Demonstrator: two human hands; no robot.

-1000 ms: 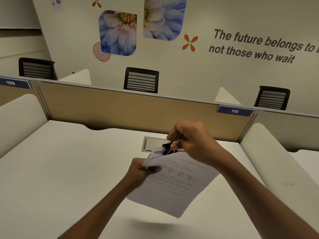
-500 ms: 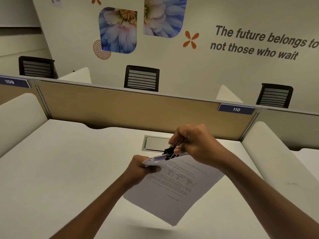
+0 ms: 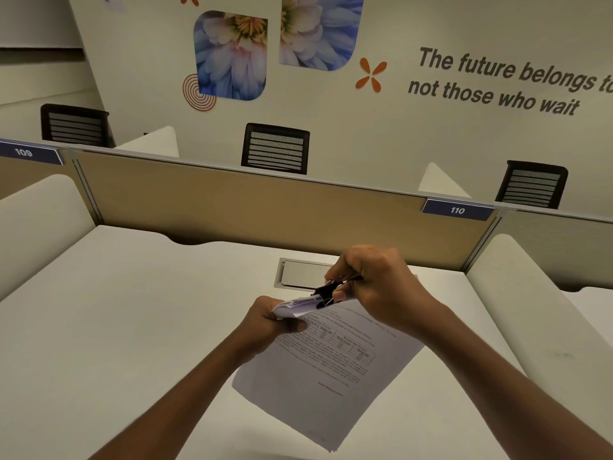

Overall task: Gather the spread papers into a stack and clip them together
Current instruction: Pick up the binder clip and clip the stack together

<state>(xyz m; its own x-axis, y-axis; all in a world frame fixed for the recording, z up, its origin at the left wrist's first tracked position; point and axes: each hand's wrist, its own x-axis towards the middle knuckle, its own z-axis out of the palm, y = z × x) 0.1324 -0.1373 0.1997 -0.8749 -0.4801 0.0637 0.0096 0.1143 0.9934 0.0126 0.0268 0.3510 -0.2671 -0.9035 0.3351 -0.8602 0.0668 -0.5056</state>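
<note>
left grip (image 3: 265, 322): clamps the paper stack (image 3: 331, 366) steady, I judge.
right grip (image 3: 378, 287): pinches the binder clip (image 3: 326, 291) at its corner.

The left hand (image 3: 265, 322) and the right hand (image 3: 374, 283) are bare. Back from the fingers, each wrist runs into a bare arm, the left forearm (image 3: 185, 393) and the right forearm (image 3: 497, 376), uncovered to the frame's edge. A short nail (image 3: 339, 295) shows at a right fingertip.
</note>
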